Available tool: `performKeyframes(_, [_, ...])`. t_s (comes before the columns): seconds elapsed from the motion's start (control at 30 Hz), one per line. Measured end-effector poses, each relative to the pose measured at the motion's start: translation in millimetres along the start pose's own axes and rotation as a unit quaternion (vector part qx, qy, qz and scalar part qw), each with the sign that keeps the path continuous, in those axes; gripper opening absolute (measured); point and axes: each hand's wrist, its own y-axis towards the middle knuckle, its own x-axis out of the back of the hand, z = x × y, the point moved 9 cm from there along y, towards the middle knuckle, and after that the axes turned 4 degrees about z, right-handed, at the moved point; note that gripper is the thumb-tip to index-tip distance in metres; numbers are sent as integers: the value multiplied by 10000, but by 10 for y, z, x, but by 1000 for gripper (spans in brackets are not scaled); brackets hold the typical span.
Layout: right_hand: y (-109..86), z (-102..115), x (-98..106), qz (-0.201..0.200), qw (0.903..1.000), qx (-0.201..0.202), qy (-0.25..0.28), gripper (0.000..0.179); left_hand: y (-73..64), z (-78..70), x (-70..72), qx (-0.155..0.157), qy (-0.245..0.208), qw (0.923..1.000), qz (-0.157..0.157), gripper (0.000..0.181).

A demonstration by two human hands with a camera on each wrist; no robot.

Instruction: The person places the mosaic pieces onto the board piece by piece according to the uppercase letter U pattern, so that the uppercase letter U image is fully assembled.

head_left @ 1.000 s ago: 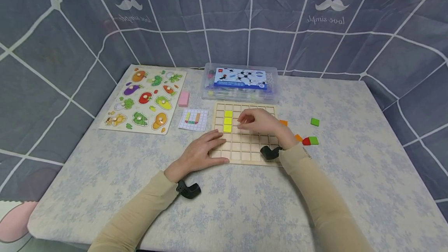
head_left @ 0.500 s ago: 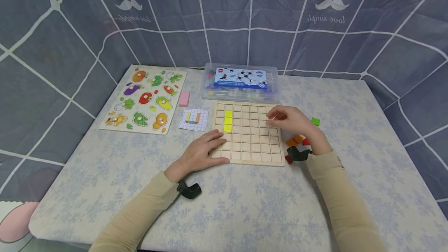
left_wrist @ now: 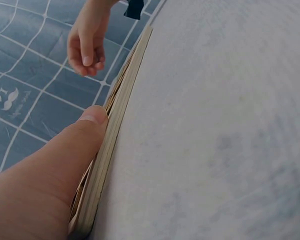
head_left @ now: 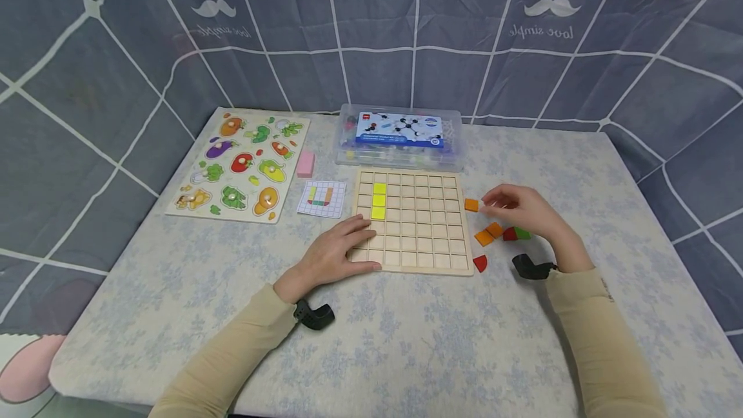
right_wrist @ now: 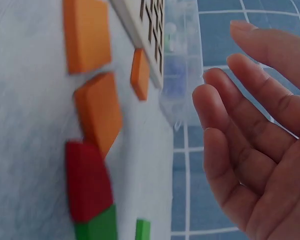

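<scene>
My left hand (head_left: 333, 251) rests on the left edge of a wooden grid board (head_left: 426, 231), with its thumb (left_wrist: 92, 122) along the near edge. Three yellow square tiles (head_left: 378, 200) sit in one column of the board. Past the board's right side, my right hand (head_left: 525, 211) hovers with loosely bent fingers and holds nothing. Its fingertips are close to a lone orange tile (head_left: 471, 205). Two more orange tiles (head_left: 489, 233), a red piece (head_left: 509, 234) against a green one (head_left: 522, 233), and a rounded red piece (head_left: 480, 263) lie nearby. Another green tile (right_wrist: 143, 229) shows in the right wrist view.
Left of the board lies a card (head_left: 322, 199) printed with a coloured pattern on a grid. Behind it are a pink block (head_left: 305, 164) and a vegetable puzzle board (head_left: 200, 152). A clear plastic case (head_left: 400, 159) with a blue label stands behind the grid board.
My right hand has moved right, off the board to the loose tiles, uncovering the board's right columns and the lone orange tile. My left hand has stayed in place.
</scene>
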Motion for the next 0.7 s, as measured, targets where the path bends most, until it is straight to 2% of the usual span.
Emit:
performKeyframes(0.3, [-142, -223, 18, 142, 9992, -21, 381, 35, 1, -4, -11, -26, -11, 10000, -5, 66])
performKeyframes(0.47, [-214, -371, 17, 199, 9989, -173, 383, 34, -2, -9, -1, -66, -8, 10000, -50, 66])
performKeyframes(0.7, [-271, -496, 46, 315, 9984, -140, 437, 36, 2, -8, 8, -33, -18, 10000, -41, 66])
